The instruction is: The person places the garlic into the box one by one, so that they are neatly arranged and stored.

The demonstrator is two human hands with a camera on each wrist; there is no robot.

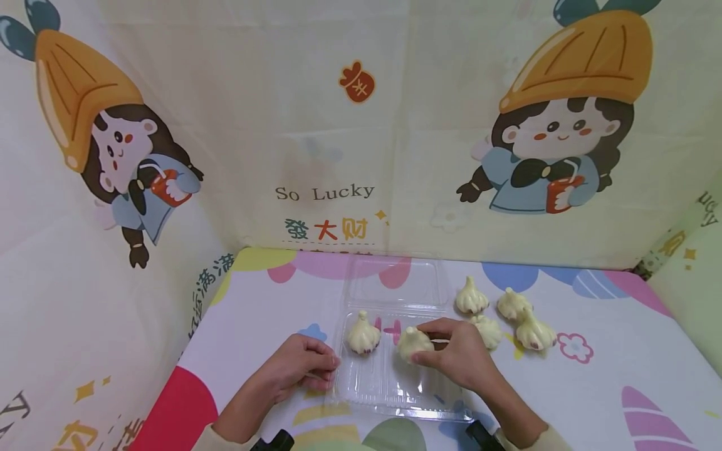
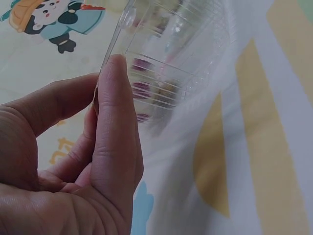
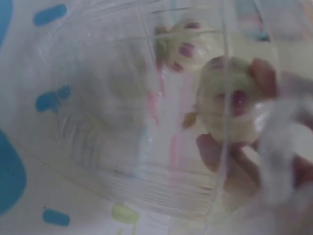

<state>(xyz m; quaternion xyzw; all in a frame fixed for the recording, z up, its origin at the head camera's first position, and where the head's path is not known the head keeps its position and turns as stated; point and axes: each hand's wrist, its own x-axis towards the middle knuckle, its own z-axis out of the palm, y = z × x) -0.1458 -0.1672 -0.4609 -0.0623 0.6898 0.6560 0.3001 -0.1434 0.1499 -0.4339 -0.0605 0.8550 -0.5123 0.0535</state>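
Note:
A clear plastic container lies on the table with its lid folded back. The left hand pinches the container's left rim between thumb and fingers; the left wrist view shows this hand on the clear edge. One white bulb with purple marks sits in the container's upper left. The right hand grips another bulb by its right side, over the container's right half. Seen through clear plastic in the right wrist view, fingers hold that bulb, near the first bulb.
Several more bulbs stand right of the container: one at the back, one behind the right hand, others farther right. A patterned cloth covers the table, and printed sheets rise behind and at the sides.

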